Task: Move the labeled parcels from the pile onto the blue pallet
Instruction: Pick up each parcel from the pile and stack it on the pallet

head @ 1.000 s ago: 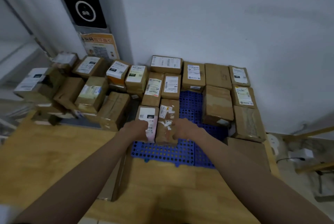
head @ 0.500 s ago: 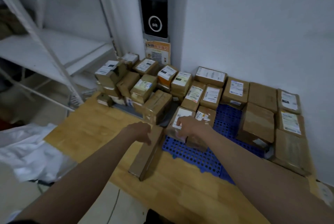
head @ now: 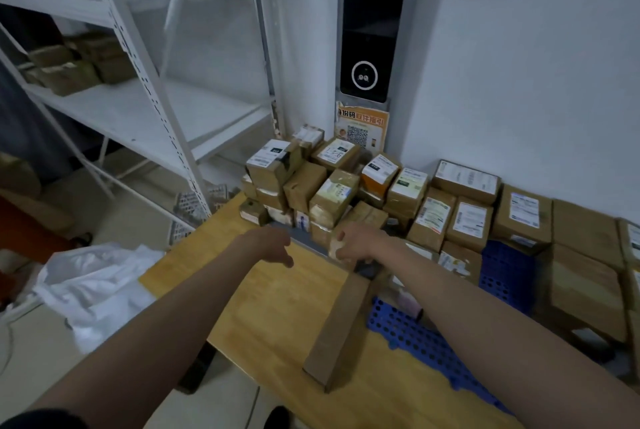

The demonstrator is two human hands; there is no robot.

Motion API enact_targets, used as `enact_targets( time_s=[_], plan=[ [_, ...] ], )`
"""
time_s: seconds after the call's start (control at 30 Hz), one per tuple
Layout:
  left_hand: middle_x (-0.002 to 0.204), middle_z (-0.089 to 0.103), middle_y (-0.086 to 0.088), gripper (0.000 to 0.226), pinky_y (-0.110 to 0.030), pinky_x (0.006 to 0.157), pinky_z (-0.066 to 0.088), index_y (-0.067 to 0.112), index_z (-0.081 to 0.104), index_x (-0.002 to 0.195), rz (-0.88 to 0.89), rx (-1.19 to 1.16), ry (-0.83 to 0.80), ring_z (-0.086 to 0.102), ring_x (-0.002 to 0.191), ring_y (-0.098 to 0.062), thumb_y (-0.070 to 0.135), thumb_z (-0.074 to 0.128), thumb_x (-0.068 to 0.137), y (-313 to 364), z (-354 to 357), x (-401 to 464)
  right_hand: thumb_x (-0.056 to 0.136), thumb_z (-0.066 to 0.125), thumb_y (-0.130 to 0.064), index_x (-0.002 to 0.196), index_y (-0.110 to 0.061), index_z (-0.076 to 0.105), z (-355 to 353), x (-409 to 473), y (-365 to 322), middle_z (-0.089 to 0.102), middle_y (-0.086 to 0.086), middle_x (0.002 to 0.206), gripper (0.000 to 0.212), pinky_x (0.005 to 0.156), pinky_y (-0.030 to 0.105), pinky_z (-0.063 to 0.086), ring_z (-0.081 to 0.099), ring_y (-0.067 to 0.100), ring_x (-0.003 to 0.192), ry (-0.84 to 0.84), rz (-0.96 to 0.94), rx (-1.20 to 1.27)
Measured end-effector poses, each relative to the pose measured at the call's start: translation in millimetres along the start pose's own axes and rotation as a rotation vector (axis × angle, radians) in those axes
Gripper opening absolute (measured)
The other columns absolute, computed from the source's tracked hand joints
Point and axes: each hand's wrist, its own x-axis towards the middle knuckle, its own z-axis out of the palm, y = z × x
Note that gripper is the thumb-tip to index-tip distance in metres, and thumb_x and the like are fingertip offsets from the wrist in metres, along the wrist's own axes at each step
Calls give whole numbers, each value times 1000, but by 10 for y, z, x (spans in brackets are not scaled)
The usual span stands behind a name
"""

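The pile of labeled brown parcels (head: 311,186) is stacked in the corner at the far end of the wooden board (head: 277,307). The blue pallet (head: 408,328) lies to the right, with several parcels (head: 471,217) set in rows on it along the wall. My right hand (head: 358,243) grips a brown parcel (head: 334,248) at the pile's front edge, fingers curled round its near corner. My left hand (head: 273,247) hovers just left of it over the board, fingers loosely curled, holding nothing.
A long flat brown box (head: 341,328) lies on the board against the pallet's left edge. A white shelf rack (head: 138,89) stands at left, with a white plastic bag (head: 93,286) on the floor. A black wall device (head: 367,48) and an orange poster (head: 362,131) sit behind the pile.
My view has swung left from the pallet to the pile. Both hands let go of the parcels set on the pallet and moved left; my right hand now holds a pile parcel.
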Motion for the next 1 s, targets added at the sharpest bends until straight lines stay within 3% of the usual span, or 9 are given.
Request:
enact_targets(
  time_s=[0.1,0.23,0.3,0.37,0.47,0.63,0.77,0.9,1.0],
  plan=[
    [144,44,-7,62,-33,93,42,12,47,139,20,20,17,46,128,-26,47,61,91,-348,-221,214,89,63,-26,118,-10,59,-114,321,-257,60,8,114,32,78,37,54,61,24,98,16,13,1],
    [115,62,-8,41,-38,87,52,9,63,110,23,66,75,60,101,-24,44,64,88,-841,-514,557,90,62,-27,114,-8,60,-274,773,-595,59,12,113,31,77,35,51,61,27,100,35,44,38],
    [93,62,-7,29,-35,74,52,13,60,82,-6,69,150,58,83,-23,41,67,85,-1078,-655,735,89,63,-29,105,-7,62,-326,991,-736,59,10,104,27,70,34,49,59,25,89,41,60,42],
    [86,60,-7,33,-34,71,51,14,54,73,-35,34,198,56,79,-23,42,69,81,-1293,-793,889,89,63,-29,76,-14,52,-354,1194,-869,50,4,79,23,56,31,38,49,19,68,79,81,73],
    [92,62,-6,31,-36,75,52,15,60,93,-29,-20,229,60,85,-26,42,69,80,-1524,-971,1115,87,65,-33,65,-17,42,-376,1473,-1019,44,1,68,35,53,30,30,44,17,62,125,121,160],
    [74,49,6,32,-30,68,43,18,49,91,-15,-39,253,51,72,-17,39,72,81,-1675,-1109,1411,86,65,-28,71,-13,50,-420,1811,-1176,54,6,75,25,59,27,40,53,21,70,111,156,246],
    [101,64,-6,46,-32,71,49,10,59,111,-2,-88,220,60,87,-23,39,74,79,-1754,-1189,1659,88,66,-26,84,-13,54,-516,1991,-1216,57,3,80,17,51,26,46,56,16,69,101,174,297],
    [116,65,-10,58,-34,83,53,9,56,121,38,-231,204,63,101,-25,32,80,74,-1797,-1234,1900,87,67,-27,111,-7,60,-584,2197,-1253,63,11,107,33,82,42,58,63,27,97,101,185,307],
    [120,62,-11,67,-37,89,52,9,52,125,69,-317,224,61,108,-27,24,85,69,-1825,-1192,2063,87,66,-21,109,-3,62,-561,2367,-1255,64,14,108,28,85,44,58,64,28,98,109,184,357]
  ],
)
